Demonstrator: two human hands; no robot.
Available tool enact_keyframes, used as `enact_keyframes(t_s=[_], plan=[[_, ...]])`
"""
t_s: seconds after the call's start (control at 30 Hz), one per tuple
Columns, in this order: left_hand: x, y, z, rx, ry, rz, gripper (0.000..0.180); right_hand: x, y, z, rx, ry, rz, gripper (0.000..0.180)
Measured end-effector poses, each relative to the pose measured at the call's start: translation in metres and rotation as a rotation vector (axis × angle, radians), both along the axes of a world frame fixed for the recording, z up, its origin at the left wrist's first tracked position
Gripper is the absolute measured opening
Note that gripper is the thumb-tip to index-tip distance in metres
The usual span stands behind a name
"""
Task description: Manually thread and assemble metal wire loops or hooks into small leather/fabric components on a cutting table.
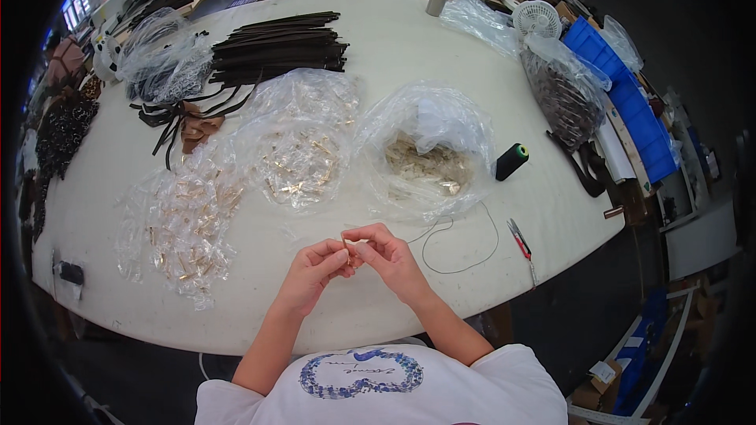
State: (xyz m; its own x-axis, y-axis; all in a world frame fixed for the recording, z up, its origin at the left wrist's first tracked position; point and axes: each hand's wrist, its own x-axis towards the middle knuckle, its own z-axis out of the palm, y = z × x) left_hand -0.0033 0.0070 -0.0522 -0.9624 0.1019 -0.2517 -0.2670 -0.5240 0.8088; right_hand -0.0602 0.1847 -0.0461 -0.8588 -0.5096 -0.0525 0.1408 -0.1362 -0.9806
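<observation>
Together, left fingers (pixel 321 256), right fingers (pixel 376 242) pinching slim golden piece (pixel 344 242) — bare table (pixel 358 307) towards near edge (pixel 157 337).

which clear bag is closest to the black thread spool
The beige-filled bag just left of the spool; the gold-filled bag lies farther left, the dark-filled one farther back.

This is a workshop: a broad white desk (pixel 394 43) carries bags of small gold-coloured parts (pixel 197 228), a stack of dark strips (pixel 279 51) and a thread spool (pixel 512 162), with blue bins (pixel 655 134) alongside.
</observation>
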Motion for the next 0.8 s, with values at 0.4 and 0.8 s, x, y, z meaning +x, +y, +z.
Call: enact_keyframes(t_s=[0.4, 0.8], plan=[[0.006, 0.0, -0.017, 0.39, -0.169, -0.125, 0.021, -0.001, 0.005, -0.012, -0.133, -0.111, 0.048, 0.011], [0.014, 0.022, -0.021, -0.477, 0.119, 0.105, 0.018, -0.003, 0.011, -0.016, 0.167, 0.176, -0.124, 0.008]])
